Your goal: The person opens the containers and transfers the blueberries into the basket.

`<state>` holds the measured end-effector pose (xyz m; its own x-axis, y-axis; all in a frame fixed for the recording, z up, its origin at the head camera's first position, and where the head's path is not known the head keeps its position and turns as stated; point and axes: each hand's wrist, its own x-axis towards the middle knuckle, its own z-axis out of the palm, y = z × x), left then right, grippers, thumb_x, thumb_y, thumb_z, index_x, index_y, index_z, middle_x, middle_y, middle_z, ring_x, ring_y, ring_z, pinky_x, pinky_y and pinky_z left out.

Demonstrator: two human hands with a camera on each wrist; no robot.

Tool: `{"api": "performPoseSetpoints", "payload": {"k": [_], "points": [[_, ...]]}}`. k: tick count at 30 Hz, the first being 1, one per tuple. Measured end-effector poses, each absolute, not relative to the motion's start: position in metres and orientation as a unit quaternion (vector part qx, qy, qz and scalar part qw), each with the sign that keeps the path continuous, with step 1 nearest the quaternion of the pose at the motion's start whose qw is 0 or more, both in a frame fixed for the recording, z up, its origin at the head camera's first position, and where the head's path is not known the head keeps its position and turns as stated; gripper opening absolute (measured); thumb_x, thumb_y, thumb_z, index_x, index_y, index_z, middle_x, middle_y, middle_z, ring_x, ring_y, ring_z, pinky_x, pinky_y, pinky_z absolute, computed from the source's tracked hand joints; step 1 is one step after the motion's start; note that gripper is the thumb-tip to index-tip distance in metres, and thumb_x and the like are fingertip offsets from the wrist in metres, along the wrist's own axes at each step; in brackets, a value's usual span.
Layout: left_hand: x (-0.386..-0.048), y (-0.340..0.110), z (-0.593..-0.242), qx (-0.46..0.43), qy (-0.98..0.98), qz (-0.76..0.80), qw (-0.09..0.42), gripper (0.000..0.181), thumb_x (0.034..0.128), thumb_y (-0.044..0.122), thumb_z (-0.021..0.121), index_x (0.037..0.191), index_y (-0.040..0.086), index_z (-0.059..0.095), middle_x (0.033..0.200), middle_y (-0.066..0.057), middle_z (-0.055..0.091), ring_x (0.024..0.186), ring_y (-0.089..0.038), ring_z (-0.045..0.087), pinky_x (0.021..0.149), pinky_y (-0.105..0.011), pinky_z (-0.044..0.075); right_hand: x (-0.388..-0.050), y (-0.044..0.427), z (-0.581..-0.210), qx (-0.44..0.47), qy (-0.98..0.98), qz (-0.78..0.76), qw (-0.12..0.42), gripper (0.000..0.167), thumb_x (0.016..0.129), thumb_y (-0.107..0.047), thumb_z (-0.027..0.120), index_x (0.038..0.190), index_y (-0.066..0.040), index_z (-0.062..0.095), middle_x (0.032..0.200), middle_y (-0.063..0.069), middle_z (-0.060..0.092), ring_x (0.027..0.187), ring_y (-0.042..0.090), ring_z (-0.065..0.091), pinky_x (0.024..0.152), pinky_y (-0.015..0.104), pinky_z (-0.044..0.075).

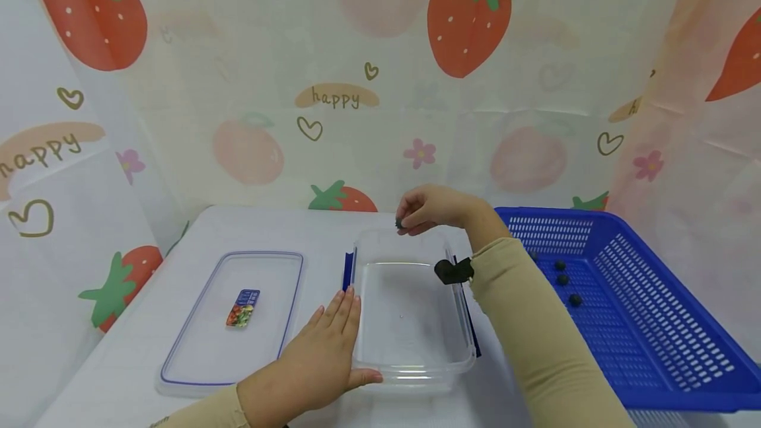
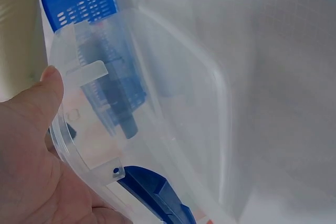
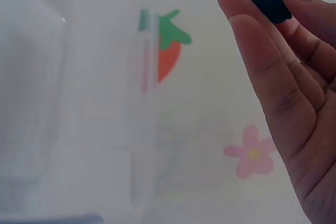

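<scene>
In the head view, my right hand (image 1: 436, 207) is above the far end of a clear plastic box (image 1: 410, 322). Between its thumb and fingertips it pinches a small dark blueberry (image 3: 270, 1), whose pointed crown shows in the right wrist view. My left hand (image 1: 324, 349) rests against the box's near left corner, fingers straight along the left side and thumb on the front rim. Blue side clips (image 2: 157, 192) hang unfastened from the box. No berry is visible on the box floor.
To the right stands a blue perforated basket (image 1: 624, 362) with several blueberries (image 1: 562, 279) in it. A clear lid (image 1: 208, 349) with a blue seal and a small printed label (image 1: 242, 309) lies flat on the left. Behind the table hangs a strawberry-print cloth (image 1: 357, 157).
</scene>
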<state>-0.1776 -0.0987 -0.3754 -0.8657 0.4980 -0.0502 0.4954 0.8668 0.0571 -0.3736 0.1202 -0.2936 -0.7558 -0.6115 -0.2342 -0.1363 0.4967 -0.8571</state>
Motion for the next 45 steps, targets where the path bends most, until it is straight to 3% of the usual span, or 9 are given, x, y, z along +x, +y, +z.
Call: {"api": "performPoseSetpoints", "payload": {"k": [7, 21, 34, 45], "points": [[-0.177, -0.099, -0.375, 0.261, 0.965, 0.023, 0.026, 0.099, 0.0800, 0.068, 0.045, 0.142, -0.006, 0.022, 0.149, -0.022, 0.016, 0.138, -0.034, 0.012, 0.105, -0.050, 0.023, -0.368, 0.161, -0.277, -0.222, 0.824, -0.461, 0.246, 0.015, 0.087, -0.003, 0.060, 0.100, 0.004, 0.056, 0.096, 0.017, 0.065, 0.097, 0.030, 0.062, 0.084, 0.037, 0.049], [-0.177, -0.098, -0.374, 0.260, 0.965, 0.028, 0.023, 0.099, 0.0803, 0.067, 0.046, 0.141, -0.007, 0.022, 0.148, -0.023, 0.016, 0.137, -0.034, 0.012, 0.105, -0.051, 0.023, -0.354, 0.246, -0.263, -0.211, 0.842, -0.453, 0.204, 0.023, 0.088, -0.007, 0.060, 0.103, 0.008, 0.052, 0.097, 0.015, 0.063, 0.094, 0.024, 0.063, 0.084, 0.037, 0.049], [-0.177, -0.097, -0.375, 0.258, 0.965, 0.034, 0.024, 0.099, 0.0802, 0.067, 0.047, 0.142, -0.007, 0.021, 0.149, -0.022, 0.016, 0.138, -0.034, 0.012, 0.105, -0.051, 0.023, -0.331, 0.318, -0.270, -0.195, 0.842, -0.460, 0.201, 0.022, 0.087, -0.003, 0.059, 0.101, 0.012, 0.052, 0.091, 0.006, 0.065, 0.086, 0.014, 0.064, 0.079, 0.031, 0.051], [-0.176, -0.097, -0.373, 0.260, 0.965, 0.030, 0.023, 0.099, 0.0805, 0.067, 0.046, 0.141, -0.007, 0.022, 0.148, -0.023, 0.017, 0.137, -0.034, 0.012, 0.105, -0.051, 0.024, -0.317, 0.366, -0.305, -0.144, 0.860, -0.431, 0.231, 0.026, 0.088, -0.010, 0.059, 0.104, 0.010, 0.052, 0.092, 0.007, 0.061, 0.084, 0.013, 0.060, 0.078, 0.028, 0.049]]}}
